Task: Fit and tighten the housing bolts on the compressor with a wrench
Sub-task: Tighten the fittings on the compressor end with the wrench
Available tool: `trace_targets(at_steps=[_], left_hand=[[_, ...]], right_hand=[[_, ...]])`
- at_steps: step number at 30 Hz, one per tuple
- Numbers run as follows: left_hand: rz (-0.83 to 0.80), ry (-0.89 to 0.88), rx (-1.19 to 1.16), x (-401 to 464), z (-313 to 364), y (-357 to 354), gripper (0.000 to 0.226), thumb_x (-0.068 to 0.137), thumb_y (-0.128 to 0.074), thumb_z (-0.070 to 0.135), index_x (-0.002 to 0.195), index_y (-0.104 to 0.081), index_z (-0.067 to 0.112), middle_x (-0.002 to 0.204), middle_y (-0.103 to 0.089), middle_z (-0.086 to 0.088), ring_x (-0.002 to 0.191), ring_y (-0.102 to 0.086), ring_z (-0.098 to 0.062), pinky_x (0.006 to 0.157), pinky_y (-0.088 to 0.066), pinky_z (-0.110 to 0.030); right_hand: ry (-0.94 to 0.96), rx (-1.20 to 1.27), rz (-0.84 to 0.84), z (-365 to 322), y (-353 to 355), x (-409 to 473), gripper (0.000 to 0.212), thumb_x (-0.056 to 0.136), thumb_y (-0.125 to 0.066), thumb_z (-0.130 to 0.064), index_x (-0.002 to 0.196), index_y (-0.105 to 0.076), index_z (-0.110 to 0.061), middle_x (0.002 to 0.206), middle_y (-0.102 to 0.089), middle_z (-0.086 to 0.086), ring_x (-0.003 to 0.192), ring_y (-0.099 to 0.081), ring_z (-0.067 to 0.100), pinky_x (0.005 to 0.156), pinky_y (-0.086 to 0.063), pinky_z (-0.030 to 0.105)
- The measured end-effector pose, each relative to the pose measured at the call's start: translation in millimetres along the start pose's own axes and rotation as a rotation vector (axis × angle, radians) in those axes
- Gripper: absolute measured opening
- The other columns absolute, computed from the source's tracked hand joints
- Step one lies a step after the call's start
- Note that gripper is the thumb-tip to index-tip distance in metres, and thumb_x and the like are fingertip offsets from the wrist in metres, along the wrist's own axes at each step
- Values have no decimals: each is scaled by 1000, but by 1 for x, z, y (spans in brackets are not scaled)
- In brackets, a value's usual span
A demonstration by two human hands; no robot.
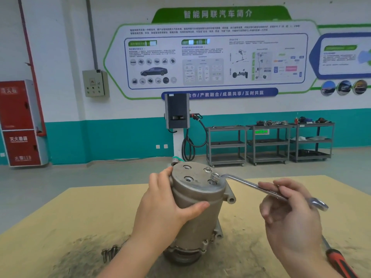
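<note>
Nearest me, a red-handled screwdriver (339, 259) lay at the table's right edge, partly behind my right wrist, and loose bolts (109, 253) sat in a small cluster by my left forearm. My left hand (166, 205) wrapped around the compressor (198, 205), thumb across its front and fingers curled over the top rim, steadying it upright on the tan, scuffed tabletop (60, 227). My right hand (289, 215) pinched the shank of an offset ring wrench (261, 188) between thumb and fingertips, its ring end seated on a bolt (215, 177) at the housing's top face; a second bolt (207, 169) stood just behind it, and two other holes were unfilled. The wrench's free end jutted past my fingers to the right. Beyond the table's far edge stretched open grey floor (100, 173), then a charging post (177, 111), three grey tool carts (269, 143), a red fire cabinet (20, 123) and a white-and-teal wall bearing a large information board (210, 57).
</note>
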State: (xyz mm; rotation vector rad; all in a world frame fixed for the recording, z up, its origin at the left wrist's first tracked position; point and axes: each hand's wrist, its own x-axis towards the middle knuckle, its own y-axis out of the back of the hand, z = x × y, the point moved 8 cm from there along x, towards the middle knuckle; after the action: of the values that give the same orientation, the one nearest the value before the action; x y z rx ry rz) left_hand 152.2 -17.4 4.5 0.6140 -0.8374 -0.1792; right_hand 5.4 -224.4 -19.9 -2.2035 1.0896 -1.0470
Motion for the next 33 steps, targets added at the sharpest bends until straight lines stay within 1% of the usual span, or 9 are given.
trace_targets(at_steps=[4,8,12,14,18,22,26,30,33], left_hand=[[15,2,5,-5,0,2,125,42,-42,96,147,-24,30,113,-31,19,109,-45,-2,88,-40,-21],[22,-18,13,-9,-1,4,124,46,-52,95,145,-26,27,111,-32,14,112,-47,-11,94,-43,-28],[70,-71,-59,-10,-4,0,71,71,-73,40,133,-40,31,107,-36,17,109,-51,-16,79,-39,-10],[116,-100,-87,-11,-4,1,71,62,-81,42,125,-48,33,106,-42,21,106,-53,-13,84,-41,-15],[136,-9,-109,-17,-12,0,110,48,-56,85,142,-27,36,112,-28,15,107,-45,-17,96,-44,-37],[112,-33,-105,-22,-17,-1,120,51,-51,89,150,-28,26,107,-23,12,106,-46,-15,95,-42,-30],[70,-72,-195,-19,-26,2,119,51,-56,88,150,-24,29,109,-24,17,106,-43,-6,92,-40,-18],[56,-80,-248,-19,-32,2,118,52,-57,90,149,-19,34,107,-23,20,105,-40,-1,85,-30,-4],[40,-75,-223,-18,-33,3,124,51,-52,94,151,-21,27,108,-24,18,105,-40,-1,83,-31,-3]], right_hand=[[384,-386,-302,-38,-18,-36,31,85,-51,-4,75,-75,-22,75,-71,6,48,-55,22,45,-42,21],[845,-829,-868,-60,-97,-81,18,78,-61,-6,81,-75,-18,66,-60,-4,53,-52,7,47,-40,19],[712,-1170,-1298,-24,-180,-89,9,78,-69,-26,86,-73,-25,68,-60,-12,60,-50,4,57,-39,13],[541,-1293,-1347,-1,-213,-79,11,81,-66,-36,90,-71,-32,67,-59,-16,64,-54,-1,57,-36,8],[87,-1367,-1187,47,-248,-27,13,77,-76,-35,84,-71,-26,60,-64,-12,53,-54,-4,51,-40,13],[-376,-1276,-769,73,-219,31,21,83,-75,-25,88,-68,-6,73,-64,3,57,-49,14,56,-41,24],[-765,-800,-355,72,-155,59,8,91,-63,-3,86,-57,-3,54,-56,3,33,-27,4,33,-25,13],[-943,-333,-74,52,-94,51,10,80,-66,1,87,-59,0,63,-59,7,34,-45,4,30,-35,11],[-890,-212,-87,33,-58,26,29,73,-70,-8,100,-60,-4,67,-58,4,42,-51,8,34,-42,15]])
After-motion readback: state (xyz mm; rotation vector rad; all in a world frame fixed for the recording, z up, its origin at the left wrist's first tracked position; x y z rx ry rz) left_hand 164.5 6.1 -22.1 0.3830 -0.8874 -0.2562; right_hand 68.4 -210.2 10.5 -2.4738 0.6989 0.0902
